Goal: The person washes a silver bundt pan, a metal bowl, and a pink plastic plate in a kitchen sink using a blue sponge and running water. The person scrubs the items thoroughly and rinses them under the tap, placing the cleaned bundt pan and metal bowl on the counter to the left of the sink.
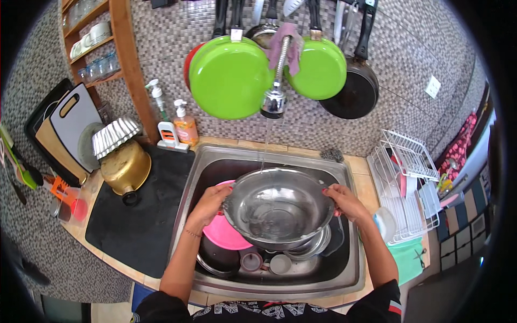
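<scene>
A wide stainless steel bowl (278,206) is held over the sink, its inside facing up. My left hand (212,204) grips the bowl's left rim and my right hand (343,202) grips its right rim. Behind the bowl, a thin stream of water falls from the chrome faucet (274,101) to the bowl's far rim. Beneath the bowl, a pink plastic basin (226,236), a dark pan (216,258), two mugs (280,264) and several stacked dishes (309,250) lie in the stainless steel sink (323,287). The bowl hides part of them.
Left of the sink, a gold pot (129,165) and fluted metal pan (116,137) stand on a black mat (133,230). Soap bottles (186,127) are behind. Green pans (230,78) hang by the faucet. A white wire dish rack (412,202) and scissors (420,256) lie right.
</scene>
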A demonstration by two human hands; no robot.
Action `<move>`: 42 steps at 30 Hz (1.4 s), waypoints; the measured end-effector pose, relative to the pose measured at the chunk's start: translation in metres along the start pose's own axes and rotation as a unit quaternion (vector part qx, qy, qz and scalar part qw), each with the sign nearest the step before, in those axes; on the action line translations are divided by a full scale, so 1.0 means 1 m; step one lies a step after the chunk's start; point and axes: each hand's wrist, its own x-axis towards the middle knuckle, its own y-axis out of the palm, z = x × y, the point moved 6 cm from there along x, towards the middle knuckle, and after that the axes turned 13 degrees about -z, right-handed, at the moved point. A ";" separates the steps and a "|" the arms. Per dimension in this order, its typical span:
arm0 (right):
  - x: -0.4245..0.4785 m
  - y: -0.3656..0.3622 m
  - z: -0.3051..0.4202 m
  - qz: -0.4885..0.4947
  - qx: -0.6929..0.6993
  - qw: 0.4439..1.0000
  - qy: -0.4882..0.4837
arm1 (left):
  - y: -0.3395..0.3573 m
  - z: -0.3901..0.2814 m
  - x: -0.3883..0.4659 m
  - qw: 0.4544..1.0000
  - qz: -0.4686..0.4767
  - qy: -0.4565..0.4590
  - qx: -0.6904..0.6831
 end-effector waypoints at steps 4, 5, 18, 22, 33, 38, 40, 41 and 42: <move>0.003 0.018 -0.022 0.025 0.001 0.999 0.024 | -0.010 -0.020 -0.005 1.000 0.002 -0.026 0.007; 0.004 0.022 -0.027 0.033 0.003 0.999 0.031 | -0.012 -0.024 -0.006 0.999 -0.005 -0.027 0.017; 0.018 0.097 -0.080 0.104 0.031 0.993 0.034 | -0.031 -0.068 -0.026 0.998 -0.048 0.004 0.048; 0.019 0.118 -0.075 0.110 0.051 0.992 0.020 | -0.028 -0.089 -0.039 0.998 -0.049 0.027 0.016; 0.044 0.185 -0.064 0.127 0.125 0.984 -0.030 | -0.003 -0.139 -0.090 0.983 -0.054 0.154 0.090; 0.052 0.202 -0.041 0.112 0.189 0.974 -0.059 | 0.000 -0.132 -0.105 0.972 -0.047 0.194 0.123; 0.067 0.201 -0.041 0.102 0.212 0.969 -0.075 | 0.001 -0.130 -0.107 0.969 -0.046 0.205 0.132; 0.078 0.200 -0.043 0.100 0.220 0.966 -0.089 | 0.001 -0.129 -0.108 0.967 -0.046 0.211 0.136; 0.082 0.201 -0.039 0.103 0.228 0.963 -0.101 | -0.001 -0.127 -0.110 0.966 -0.046 0.216 0.137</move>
